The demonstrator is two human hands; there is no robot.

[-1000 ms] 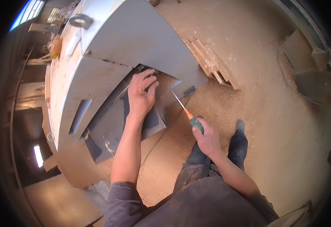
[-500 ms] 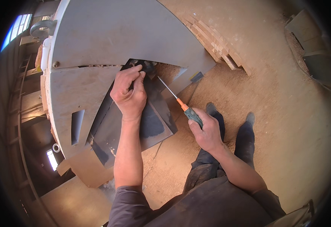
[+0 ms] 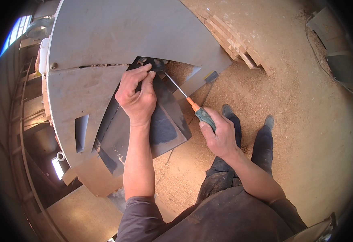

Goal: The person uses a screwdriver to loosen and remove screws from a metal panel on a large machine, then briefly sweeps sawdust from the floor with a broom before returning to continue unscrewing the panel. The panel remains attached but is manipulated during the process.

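My right hand (image 3: 221, 137) is wrapped round the dark green and orange handle of a screwdriver (image 3: 192, 104). Its metal shank slants up and left, and the tip meets or nearly meets a dark metal part (image 3: 157, 64) inside an opening in a grey machine table (image 3: 120, 32). Right beside that tip, my left hand (image 3: 138, 97) has thumb and fingers pinched together over the opening. What the left fingers hold, if anything, is hidden. Below my left wrist lies a dark, dusty metal panel (image 3: 162, 127) of the machine.
Stacked wooden strips (image 3: 237, 44) lie beyond the machine's right corner. Sawdust covers the floor (image 3: 305, 105) around my feet. A rectangular slot (image 3: 81, 133) is cut in the table at left. Boards (image 3: 334, 32) and a dark panel (image 3: 344, 70) rest at far right.
The screwdriver has moved slightly left and up, bringing its tip closer to the dark part by my left fingers. My left hand keeps its pinch at nearly the same place.
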